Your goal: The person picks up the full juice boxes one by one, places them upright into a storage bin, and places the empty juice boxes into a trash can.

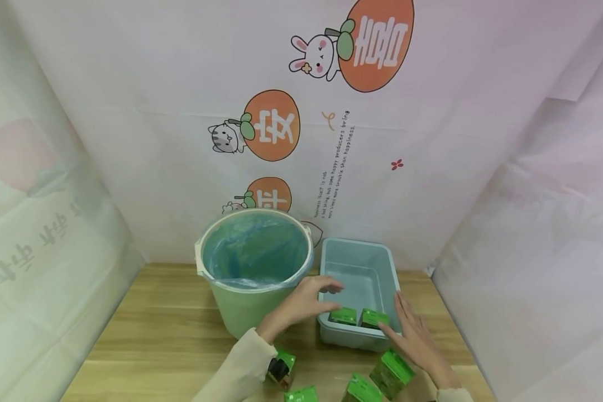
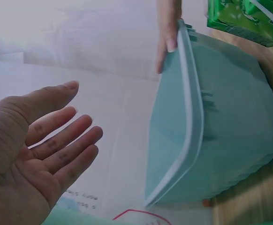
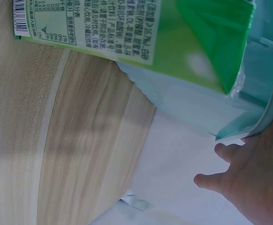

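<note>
Here, the left hand [image 1: 304, 304] hovers, fingers relaxed and empty; right hand [image 1: 416, 336], fingers straight, touches basin [image 1: 349, 336].

Your sleeves [image 1: 236, 368] are cream, your cartons [image 1: 393, 373] green. Along the far edge of your wood-grained table [image 1: 146, 335], the bucket [image 1: 238, 312] is pale green, its liner [image 1: 253, 240] bluish, the bin [image 1: 354, 339] light blue; the white backdrop [image 1: 156, 72] beyond carries orange fruit [image 1: 379, 61].

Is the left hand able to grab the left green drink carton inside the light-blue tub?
Probably yes. The left hand looks open and empty beside the open light-blue tub, and nothing seems to cover the left green drink carton. The right hand is at the tub's other side.
</note>
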Demonstrator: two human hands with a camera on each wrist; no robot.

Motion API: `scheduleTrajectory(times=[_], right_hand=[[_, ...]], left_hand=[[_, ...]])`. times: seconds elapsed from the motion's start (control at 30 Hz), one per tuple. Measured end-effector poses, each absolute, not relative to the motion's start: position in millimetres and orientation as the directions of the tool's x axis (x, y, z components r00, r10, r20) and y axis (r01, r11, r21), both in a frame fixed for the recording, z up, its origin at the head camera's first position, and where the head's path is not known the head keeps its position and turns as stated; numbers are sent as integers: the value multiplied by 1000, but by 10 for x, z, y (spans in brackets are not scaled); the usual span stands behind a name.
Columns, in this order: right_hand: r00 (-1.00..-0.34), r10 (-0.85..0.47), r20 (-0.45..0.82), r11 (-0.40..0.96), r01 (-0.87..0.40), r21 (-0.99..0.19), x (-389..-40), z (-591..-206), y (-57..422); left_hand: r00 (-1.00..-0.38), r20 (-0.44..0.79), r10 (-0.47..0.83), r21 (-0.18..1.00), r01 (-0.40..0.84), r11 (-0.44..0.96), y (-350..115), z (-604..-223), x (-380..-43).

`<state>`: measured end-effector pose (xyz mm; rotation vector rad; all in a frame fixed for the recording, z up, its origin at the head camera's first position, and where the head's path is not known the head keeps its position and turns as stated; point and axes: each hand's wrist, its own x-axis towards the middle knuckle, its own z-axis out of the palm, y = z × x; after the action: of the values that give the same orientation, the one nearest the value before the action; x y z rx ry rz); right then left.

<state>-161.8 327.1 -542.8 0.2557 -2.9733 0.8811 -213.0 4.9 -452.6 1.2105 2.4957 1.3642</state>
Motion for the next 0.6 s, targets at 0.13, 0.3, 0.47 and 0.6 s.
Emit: scheduleTrajectory(times=[0.13, 0.3, 0.47, 0.6], right_hand=[[-984, -156, 81, 821, -175, -543, -1624, -5432, 3269], [-984, -159, 83, 824, -179, -538, -1618, -5452, 3275], [-985, -152, 81, 822, -171, -543, -1625, -5442, 3284], [-985, -156, 70, 813, -168, -557, -1624, -5423, 3282]], left_hand=[[-701, 282, 655, 743, 592, 314, -63, -4515, -2052], [-727, 247, 640, 778, 543, 316, -226, -4608, -1946], [-729, 277, 626, 787, 546, 287, -417, -4756, -1870], [-723, 292, 626, 791, 551, 268, -570, -4905, -1803]])
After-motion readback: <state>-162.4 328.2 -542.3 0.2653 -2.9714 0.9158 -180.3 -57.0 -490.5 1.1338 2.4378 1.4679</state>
